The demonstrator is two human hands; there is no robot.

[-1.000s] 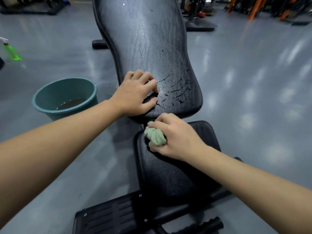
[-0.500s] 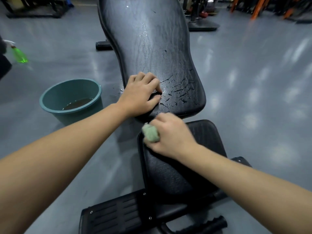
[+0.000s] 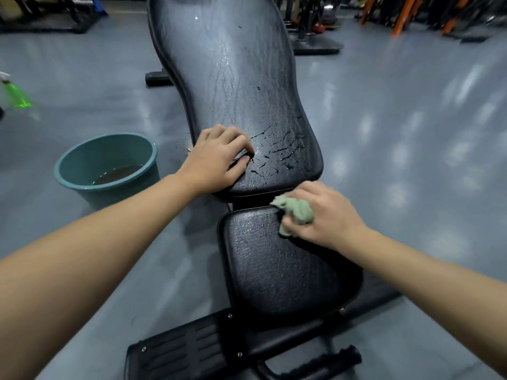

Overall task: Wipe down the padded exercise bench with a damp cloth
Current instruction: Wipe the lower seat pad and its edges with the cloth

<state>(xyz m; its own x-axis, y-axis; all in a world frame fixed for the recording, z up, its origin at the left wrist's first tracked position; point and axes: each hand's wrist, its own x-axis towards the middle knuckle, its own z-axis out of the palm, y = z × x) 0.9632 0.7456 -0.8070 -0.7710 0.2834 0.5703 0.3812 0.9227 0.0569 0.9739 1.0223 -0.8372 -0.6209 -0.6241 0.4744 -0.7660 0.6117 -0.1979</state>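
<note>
A black padded exercise bench runs up the middle: a long back pad [image 3: 241, 86] with wet streaks and droplets, and a shorter seat pad [image 3: 277, 270] nearer me. My right hand [image 3: 326, 218] grips a bunched pale green cloth [image 3: 295, 212] and presses it on the far right corner of the seat pad. A damp sheen shows on the seat pad left of the cloth. My left hand [image 3: 216, 160] rests on the near left edge of the back pad with its fingers curled, holding nothing.
A teal bucket [image 3: 82, 174] with dark water stands on the grey floor left of the bench. A green spray bottle [image 3: 15, 94] stands at the far left. The bench's black foot plate [image 3: 178, 349] and a handle [image 3: 326, 360] lie nearest me. Gym racks line the back.
My right hand has slid the cloth from the seat pad's far left corner across to its far right. My left hand has stayed on the back pad.
</note>
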